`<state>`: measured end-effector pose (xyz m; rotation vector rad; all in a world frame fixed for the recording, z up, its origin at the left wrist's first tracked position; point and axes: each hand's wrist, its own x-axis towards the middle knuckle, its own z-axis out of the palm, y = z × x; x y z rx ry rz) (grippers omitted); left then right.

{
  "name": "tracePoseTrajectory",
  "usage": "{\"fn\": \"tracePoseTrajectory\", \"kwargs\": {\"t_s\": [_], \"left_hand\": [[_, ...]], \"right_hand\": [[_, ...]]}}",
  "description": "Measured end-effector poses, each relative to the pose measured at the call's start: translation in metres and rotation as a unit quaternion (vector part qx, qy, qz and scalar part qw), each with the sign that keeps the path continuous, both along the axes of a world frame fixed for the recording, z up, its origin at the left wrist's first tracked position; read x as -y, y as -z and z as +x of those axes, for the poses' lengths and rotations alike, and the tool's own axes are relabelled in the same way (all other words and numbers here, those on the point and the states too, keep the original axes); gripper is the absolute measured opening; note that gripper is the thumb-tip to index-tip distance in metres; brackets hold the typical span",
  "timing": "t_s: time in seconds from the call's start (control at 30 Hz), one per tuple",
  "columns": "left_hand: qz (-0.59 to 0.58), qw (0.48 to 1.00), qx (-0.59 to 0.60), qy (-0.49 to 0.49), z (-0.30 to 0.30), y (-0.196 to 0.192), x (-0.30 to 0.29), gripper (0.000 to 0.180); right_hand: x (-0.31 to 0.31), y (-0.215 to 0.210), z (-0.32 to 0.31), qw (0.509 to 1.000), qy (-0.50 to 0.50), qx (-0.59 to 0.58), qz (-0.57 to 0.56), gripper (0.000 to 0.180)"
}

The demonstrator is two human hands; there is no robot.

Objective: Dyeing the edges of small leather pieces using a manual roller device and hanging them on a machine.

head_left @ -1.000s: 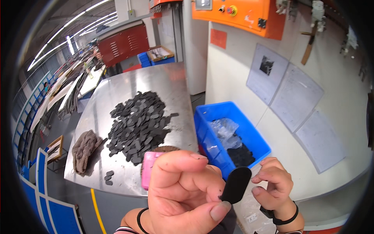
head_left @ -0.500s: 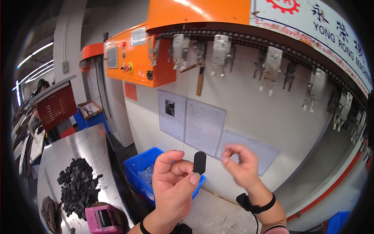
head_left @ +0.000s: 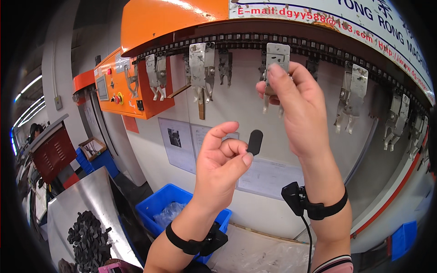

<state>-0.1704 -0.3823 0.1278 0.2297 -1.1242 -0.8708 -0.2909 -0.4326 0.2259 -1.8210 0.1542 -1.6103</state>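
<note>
Between the thumb and fingers of my left hand is a small flat black piece with rounded ends, held upright by its lower end. Up and to the right, my right hand is closed around a metal spring clip, with the thumb pressed on its front plate. The clip hangs from an overhead chain, and its lower prongs point down below my fingers toward the black piece. The piece is apart from the prongs. More metal clips hang along the chain on either side.
A heap of similar black pieces lies on the metal table at lower left, by a pink object. A blue bin holds clear plastic. An orange control box stands far left; paper sheets hang on the wall behind my hands.
My right hand has risen and taken hold of a hanging clip. My left hand has moved up and right with the black piece. The view has shifted, bringing the chain nearer.
</note>
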Motion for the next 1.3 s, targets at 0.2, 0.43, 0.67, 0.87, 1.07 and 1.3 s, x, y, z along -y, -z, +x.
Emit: {"fn": "tracePoseTrajectory", "kwargs": {"t_s": [0.2,0.43,0.67,0.87,1.07,1.3], "left_hand": [[-0.018,1.000,0.018,0.005,-0.003,-0.012,0.009,0.058],[-0.047,0.998,0.028,0.018,-0.003,-0.024,0.023,0.058],[-0.057,0.998,0.021,0.021,-0.009,-0.026,0.029,0.057],[-0.050,0.999,0.005,0.020,-0.010,-0.025,0.031,0.056],[-0.029,0.998,-0.054,0.012,-0.027,-0.006,0.014,0.055],[0.118,0.991,-0.041,-0.049,-0.017,0.105,-0.073,0.041]], "right_hand": [[0.000,-0.009,0.003,0.999,0.021,0.036,0.008,0.024],[0.000,-0.007,0.004,0.998,0.007,0.054,0.006,0.024],[-0.001,-0.002,0.001,0.998,0.004,0.056,-0.002,0.027],[-0.004,0.005,0.005,0.997,-0.026,0.068,-0.003,0.026],[0.009,0.016,-0.006,0.994,-0.062,0.089,-0.013,0.042],[-0.013,0.147,0.012,0.989,0.025,0.143,-0.028,0.058]]}}
